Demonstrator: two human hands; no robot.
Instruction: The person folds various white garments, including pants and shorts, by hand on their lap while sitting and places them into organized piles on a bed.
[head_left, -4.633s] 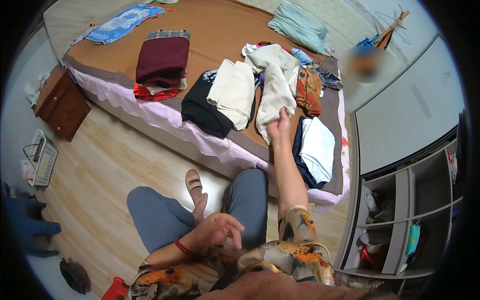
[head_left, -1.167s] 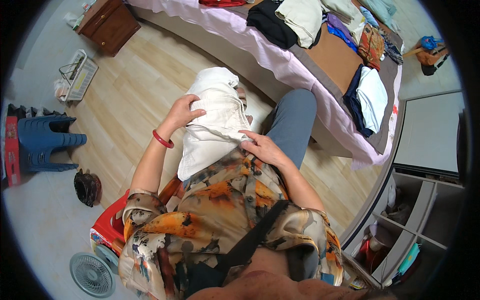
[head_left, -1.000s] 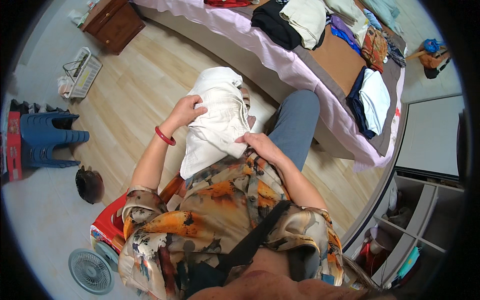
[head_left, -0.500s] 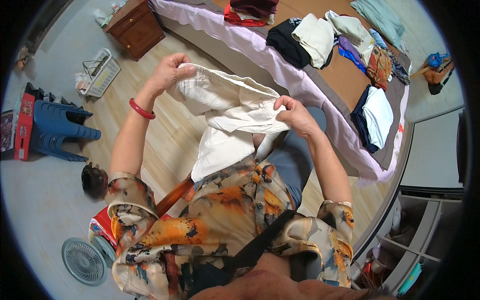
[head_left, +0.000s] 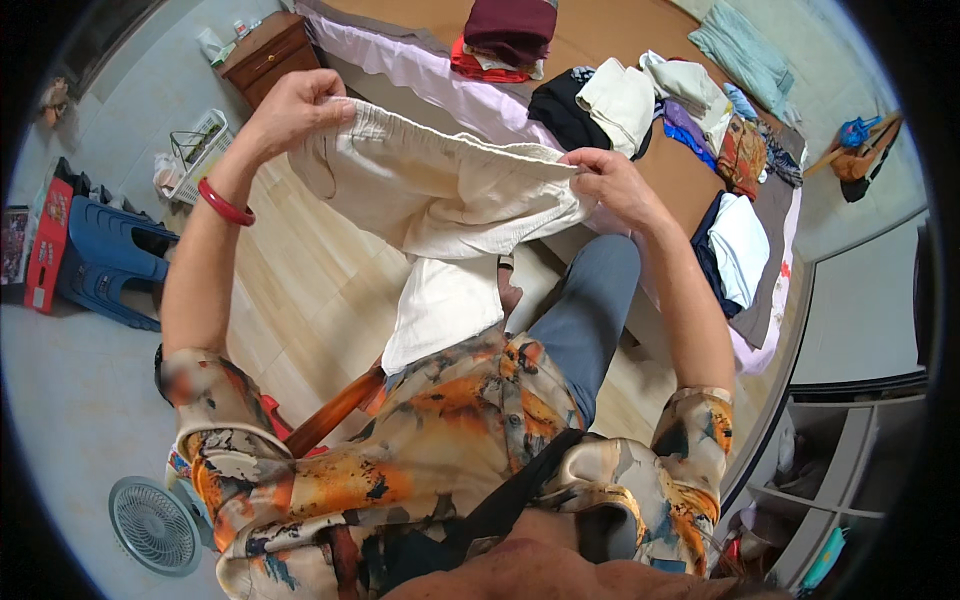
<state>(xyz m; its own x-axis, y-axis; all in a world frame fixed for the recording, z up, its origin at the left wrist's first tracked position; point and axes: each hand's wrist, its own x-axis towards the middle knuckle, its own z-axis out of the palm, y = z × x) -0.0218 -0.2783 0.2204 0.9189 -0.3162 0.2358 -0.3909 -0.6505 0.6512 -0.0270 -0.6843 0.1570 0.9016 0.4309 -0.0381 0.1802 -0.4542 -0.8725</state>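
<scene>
Overhead, cream trousers (head_left: 440,200), creased, elastic-waisted

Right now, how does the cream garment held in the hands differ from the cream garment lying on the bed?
The held cream garment is spread open and stretched in the air between the left hand and right hand, its lower part hanging to the lap; the cream garment on the bed lies folded, compact and untouched among other clothes. Both are pale cream cloth.

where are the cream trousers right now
In the head view the cream trousers hang mid-frame, stretched between the left hand and right hand, above the lap, before the bed.
</scene>
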